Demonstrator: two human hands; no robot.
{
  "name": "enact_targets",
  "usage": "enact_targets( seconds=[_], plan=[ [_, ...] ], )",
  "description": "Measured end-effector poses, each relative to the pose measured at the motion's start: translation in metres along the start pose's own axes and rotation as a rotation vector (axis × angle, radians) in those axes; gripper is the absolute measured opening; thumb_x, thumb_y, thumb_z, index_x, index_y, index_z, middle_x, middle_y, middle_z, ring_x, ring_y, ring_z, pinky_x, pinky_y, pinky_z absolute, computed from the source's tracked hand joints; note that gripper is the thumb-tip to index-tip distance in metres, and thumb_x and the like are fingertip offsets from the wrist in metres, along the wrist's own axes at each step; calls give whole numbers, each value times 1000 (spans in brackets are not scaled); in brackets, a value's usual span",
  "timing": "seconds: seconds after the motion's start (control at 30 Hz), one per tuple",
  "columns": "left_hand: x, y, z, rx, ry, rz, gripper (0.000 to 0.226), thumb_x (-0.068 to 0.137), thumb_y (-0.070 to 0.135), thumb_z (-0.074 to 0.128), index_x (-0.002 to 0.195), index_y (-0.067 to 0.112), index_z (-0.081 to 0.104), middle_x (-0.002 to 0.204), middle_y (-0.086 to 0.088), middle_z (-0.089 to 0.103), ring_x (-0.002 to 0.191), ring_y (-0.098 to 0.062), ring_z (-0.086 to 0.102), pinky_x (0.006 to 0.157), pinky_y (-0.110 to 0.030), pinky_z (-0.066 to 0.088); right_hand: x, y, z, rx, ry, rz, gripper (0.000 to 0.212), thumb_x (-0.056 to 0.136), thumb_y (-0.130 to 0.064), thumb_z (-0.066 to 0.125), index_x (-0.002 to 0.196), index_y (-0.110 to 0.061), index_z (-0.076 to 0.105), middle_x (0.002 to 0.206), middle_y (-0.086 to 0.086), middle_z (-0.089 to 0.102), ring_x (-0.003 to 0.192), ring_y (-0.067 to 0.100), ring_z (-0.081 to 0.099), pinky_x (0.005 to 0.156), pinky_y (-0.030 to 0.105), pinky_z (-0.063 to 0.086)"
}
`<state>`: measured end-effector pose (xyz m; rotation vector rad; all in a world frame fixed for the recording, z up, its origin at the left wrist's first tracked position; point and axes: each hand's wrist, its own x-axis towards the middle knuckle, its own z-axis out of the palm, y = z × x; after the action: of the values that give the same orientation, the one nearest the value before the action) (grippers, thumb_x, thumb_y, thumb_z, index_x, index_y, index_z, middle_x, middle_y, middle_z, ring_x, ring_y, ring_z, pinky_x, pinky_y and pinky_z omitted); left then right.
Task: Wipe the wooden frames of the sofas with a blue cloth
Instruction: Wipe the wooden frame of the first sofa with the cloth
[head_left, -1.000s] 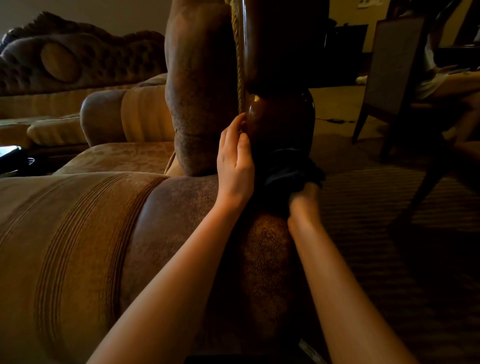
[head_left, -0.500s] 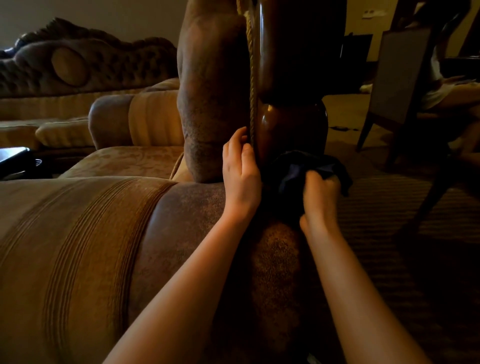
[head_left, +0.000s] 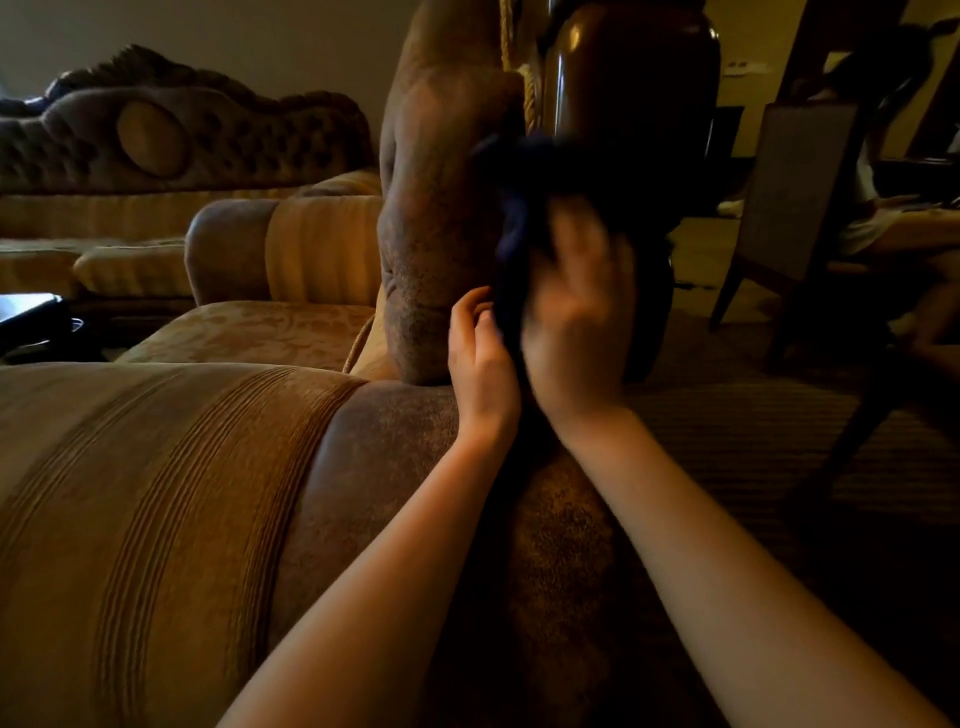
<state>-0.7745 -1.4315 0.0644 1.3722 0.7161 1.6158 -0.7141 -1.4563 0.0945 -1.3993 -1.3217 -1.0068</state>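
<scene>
A dark polished wooden frame post (head_left: 628, 98) rises at the end of the brown sofa back (head_left: 441, 208), edged by a gold cord. My right hand (head_left: 576, 317), blurred by motion, presses a dark blue cloth (head_left: 524, 197) against the lower part of the post; the cloth bunches above and left of the fingers. My left hand (head_left: 480, 358) rests against the sofa upholstery where it meets the post, fingers lightly curled and touching the cloth's edge. The post's lower part is hidden behind the cloth and hand.
A golden striped sofa armrest (head_left: 156, 493) fills the lower left. A second sofa with a carved back (head_left: 182, 140) stands far left. A wooden chair (head_left: 795, 208) and a seated person (head_left: 893, 208) are at right, on striped carpet (head_left: 753, 441).
My right hand has risen with the cloth from the base of the post to higher up its side. My left hand stayed at the seam, its fingers curling a little.
</scene>
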Motion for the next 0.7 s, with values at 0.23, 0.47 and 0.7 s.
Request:
enact_targets(
  seconds=[0.23, 0.47, 0.7],
  plan=[
    [13, 10, -23, 13, 260, -117, 17, 97, 7, 36, 101, 12, 52, 92, 2, 53, 86, -10, 51, 76, -22, 44, 39, -24, 9, -477, -470, -375, 43, 79, -11, 33, 65, -16, 73, 72, 5, 67, 71, 24, 65, 95, 35, 48],
    [14, 23, -28, 72, 220, -54, 16, 94, 13, 36, 98, 19, 51, 99, -6, 57, 92, -17, 55, 84, -34, 46, 36, -1, -4, -577, -418, -560, 27, 78, -24, 49, 72, -18, 75, 77, 1, 68, 80, 20, 65, 100, 34, 43],
    [43, 75, -7, -26, 173, -10, 16, 97, 10, 35, 102, 14, 49, 94, -5, 55, 84, -11, 52, 75, -21, 44, 128, -3, -13, -467, -343, -381, 34, 95, -12, 35, 107, -5, 66, 117, 14, 58, 124, 31, 45, 115, 53, 10]
  ],
)
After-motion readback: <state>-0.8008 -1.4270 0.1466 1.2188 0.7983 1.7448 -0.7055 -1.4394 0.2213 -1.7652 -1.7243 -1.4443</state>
